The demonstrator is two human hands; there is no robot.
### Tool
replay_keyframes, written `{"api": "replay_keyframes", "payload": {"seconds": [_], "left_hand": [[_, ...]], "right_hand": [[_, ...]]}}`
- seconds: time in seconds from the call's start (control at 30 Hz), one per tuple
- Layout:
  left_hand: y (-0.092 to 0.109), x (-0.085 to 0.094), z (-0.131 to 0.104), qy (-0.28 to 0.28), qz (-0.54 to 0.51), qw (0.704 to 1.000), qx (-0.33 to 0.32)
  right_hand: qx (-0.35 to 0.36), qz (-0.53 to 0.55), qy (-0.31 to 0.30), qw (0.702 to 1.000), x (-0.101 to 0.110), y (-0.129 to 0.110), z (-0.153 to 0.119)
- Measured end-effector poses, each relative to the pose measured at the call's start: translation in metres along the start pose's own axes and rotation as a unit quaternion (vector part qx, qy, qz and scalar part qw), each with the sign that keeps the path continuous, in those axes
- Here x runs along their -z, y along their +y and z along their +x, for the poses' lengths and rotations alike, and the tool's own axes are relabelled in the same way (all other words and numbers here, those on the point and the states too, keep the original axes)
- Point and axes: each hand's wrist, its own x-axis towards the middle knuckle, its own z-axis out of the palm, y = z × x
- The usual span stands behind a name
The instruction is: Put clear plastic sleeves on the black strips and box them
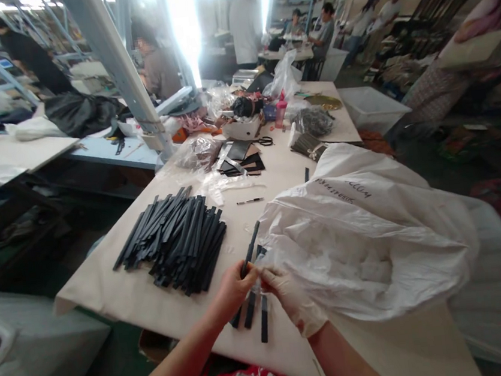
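My left hand (237, 286), bare, is closed on a dark strip (252, 248) that points up and away from me. Close against it, my right hand (284, 290) wears a pale glove, and its fingers are pinched at a bit of clear plastic by the strip. Under and between the hands, a few more dark strips (264, 319) lie on the table near its front edge. A big heap of dark strips (175, 239) covers the table to the left. Immediately right of my gloved hand spreads a large white sack (346, 237) with handwriting on it.
A pen (250, 200), black scissors (265, 141), dark flat pieces (242, 159) and plastic bags (199, 154) lie farther back. A metal post (116, 64) rises at the back left. White bins (372, 107) stand beside the table. Several people are in the background.
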Motion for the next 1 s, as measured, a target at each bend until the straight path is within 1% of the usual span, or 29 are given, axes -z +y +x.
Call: {"api": "replay_keyframes", "payload": {"seconds": [0.1, 0.2, 0.23, 0.3, 0.4, 0.47, 0.53, 0.57, 0.63, 0.67, 0.7, 0.73, 0.8, 0.83, 0.87, 0.9, 0.93, 0.97, 1.0], "left_hand": [[0.012, 0.006, -0.025, -0.021, 0.044, 0.999, -0.021], [0.016, 0.005, -0.055, -0.061, 0.053, 0.997, -0.001], [0.016, 0.004, -0.063, -0.076, 0.055, 0.996, 0.007], [0.013, -0.001, -0.075, -0.094, 0.058, 0.994, 0.013], [0.008, -0.007, -0.083, -0.1, 0.051, 0.994, 0.013], [0.007, -0.009, -0.085, -0.101, 0.03, 0.994, 0.031], [0.008, -0.008, -0.086, -0.115, 0.002, 0.992, 0.056], [0.01, -0.006, -0.086, -0.127, -0.012, 0.99, 0.066], [0.014, 0.0, -0.085, -0.157, -0.03, 0.984, 0.075], [0.016, 0.003, -0.084, -0.17, -0.03, 0.982, 0.075], [0.018, 0.006, -0.083, -0.178, -0.024, 0.981, 0.075], [0.019, 0.008, -0.082, -0.18, -0.017, 0.981, 0.075], [0.021, 0.009, -0.081, -0.162, -0.007, 0.984, 0.068], [0.021, 0.009, -0.08, -0.138, -0.012, 0.989, 0.058], [0.021, 0.008, -0.08, -0.106, -0.021, 0.993, 0.042], [0.02, 0.007, -0.079, -0.072, -0.033, 0.997, 0.024], [0.019, 0.006, -0.078, -0.043, -0.042, 0.998, 0.006], [0.017, 0.006, -0.078, -0.025, -0.045, 0.999, -0.007], [0.015, 0.006, -0.078, -0.019, -0.04, 0.999, -0.011]], "right_hand": [[0.033, 0.058, 0.048, 0.997, 0.008, -0.005, -0.01], [0.039, 0.143, 0.085, 0.985, 0.013, -0.017, -0.014], [0.036, 0.165, 0.087, 0.982, 0.013, -0.021, -0.015], [0.035, 0.188, 0.072, 0.979, 0.011, -0.027, -0.019], [0.045, 0.18, 0.049, 0.981, 0.005, -0.03, -0.028], [0.064, 0.141, 0.057, 0.986, 0.002, -0.029, -0.035], [0.093, 0.066, 0.062, 0.992, 0.001, -0.029, -0.043], [0.102, 0.016, 0.05, 0.993, 0.0, -0.029, -0.047], [0.102, -0.092, -0.013, 0.99, -0.002, -0.028, -0.055], [0.094, -0.137, -0.052, 0.985, -0.003, -0.028, -0.058], [0.091, -0.167, -0.078, 0.979, -0.004, -0.027, -0.06], [0.097, -0.182, -0.081, 0.975, -0.005, -0.026, -0.061], [0.124, -0.181, -0.038, 0.975, -0.008, -0.023, -0.064], [0.133, -0.176, -0.025, 0.975, -0.01, -0.022, -0.065], [0.137, -0.173, -0.027, 0.975, -0.012, -0.02, -0.067], [0.131, -0.172, -0.044, 0.975, -0.014, -0.018, -0.069], [0.115, -0.173, -0.075, 0.975, -0.016, -0.018, -0.072], [0.096, -0.171, -0.101, 0.975, -0.017, -0.018, -0.074], [0.083, -0.153, -0.104, 0.979, -0.017, -0.019, -0.075]]}}
